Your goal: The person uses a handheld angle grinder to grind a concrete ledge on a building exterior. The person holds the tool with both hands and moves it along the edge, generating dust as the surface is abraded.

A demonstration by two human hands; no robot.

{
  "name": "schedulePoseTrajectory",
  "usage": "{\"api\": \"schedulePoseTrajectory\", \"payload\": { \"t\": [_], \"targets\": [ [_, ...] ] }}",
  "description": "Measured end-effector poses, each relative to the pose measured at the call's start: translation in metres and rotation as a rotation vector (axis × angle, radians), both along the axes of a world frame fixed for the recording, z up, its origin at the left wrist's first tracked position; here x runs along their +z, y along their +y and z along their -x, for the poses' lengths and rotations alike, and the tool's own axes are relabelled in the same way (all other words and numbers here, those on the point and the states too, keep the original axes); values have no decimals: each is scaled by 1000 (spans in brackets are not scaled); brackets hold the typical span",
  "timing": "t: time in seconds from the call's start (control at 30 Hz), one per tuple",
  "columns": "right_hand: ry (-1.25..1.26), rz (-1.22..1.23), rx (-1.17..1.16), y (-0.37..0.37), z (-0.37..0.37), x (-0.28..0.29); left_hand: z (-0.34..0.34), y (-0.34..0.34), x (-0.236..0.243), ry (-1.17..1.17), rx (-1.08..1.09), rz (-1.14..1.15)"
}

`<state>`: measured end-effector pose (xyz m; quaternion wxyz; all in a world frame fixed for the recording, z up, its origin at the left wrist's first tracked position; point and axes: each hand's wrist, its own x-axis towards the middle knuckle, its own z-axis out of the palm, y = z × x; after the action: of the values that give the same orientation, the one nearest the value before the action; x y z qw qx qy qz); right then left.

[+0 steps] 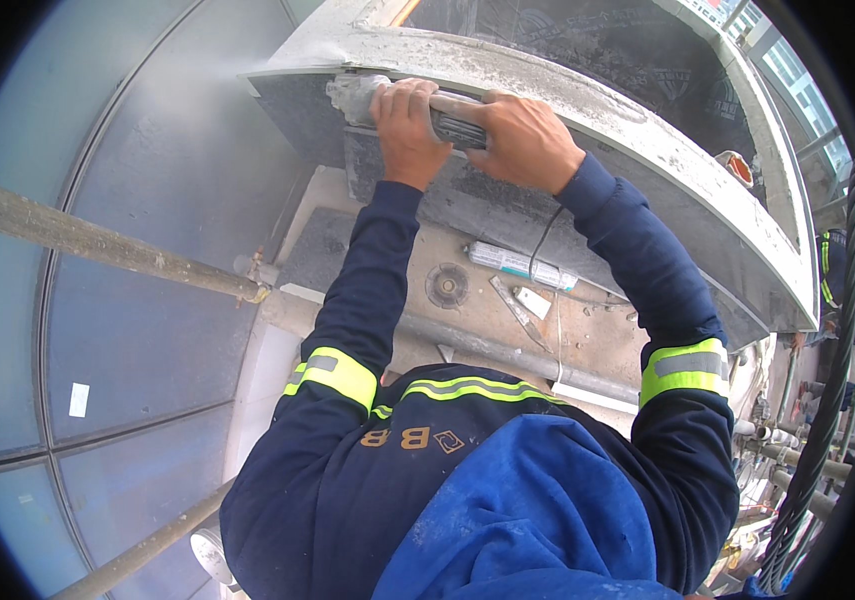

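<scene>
The left hand (411, 132) and right hand (532, 143) are gripping a dusty angle grinder (459, 130) beside the whitish ledge (587, 95), apparently grinding its edge; the next move is probably calling for steady guidance.

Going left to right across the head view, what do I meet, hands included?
Small white sticker → left hand → right hand → round orange-and-white piece → black twisted cable. The dust-covered tool in both hands overlaps them, so it is left out of the order.
</scene>
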<state>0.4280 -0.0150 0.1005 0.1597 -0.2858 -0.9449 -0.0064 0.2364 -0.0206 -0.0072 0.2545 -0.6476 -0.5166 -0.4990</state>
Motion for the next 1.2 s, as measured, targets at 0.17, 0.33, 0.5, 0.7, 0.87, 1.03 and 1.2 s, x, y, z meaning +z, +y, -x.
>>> {"api": "schedulePoseTrajectory", "payload": {
  "t": [0.17,0.33,0.5,0.7,0.87,1.03,1.2],
  "targets": [
    [-2,-17,12,0,5,2,5,0,2,-11,1,8],
    [11,-28,-9,-8,-11,4,-11,-7,8,1,-10,-14],
    [-26,5,-62,-22,-31,12,-34,-15,11,-19,-20,-41],
    [18,-29,-23,-21,-39,10,-38,-11,8,9,-9,-65],
    [-25,-32,-35,-17,-34,9,-32,-8,6,40,30,-65],
    [-10,-49,-22,-10,-25,2,-26,-5,5,3,7,-94],
    [-4,7,-26,-5,-16,3,-19,-7,7,-22,-19,-25]
  ]
}}
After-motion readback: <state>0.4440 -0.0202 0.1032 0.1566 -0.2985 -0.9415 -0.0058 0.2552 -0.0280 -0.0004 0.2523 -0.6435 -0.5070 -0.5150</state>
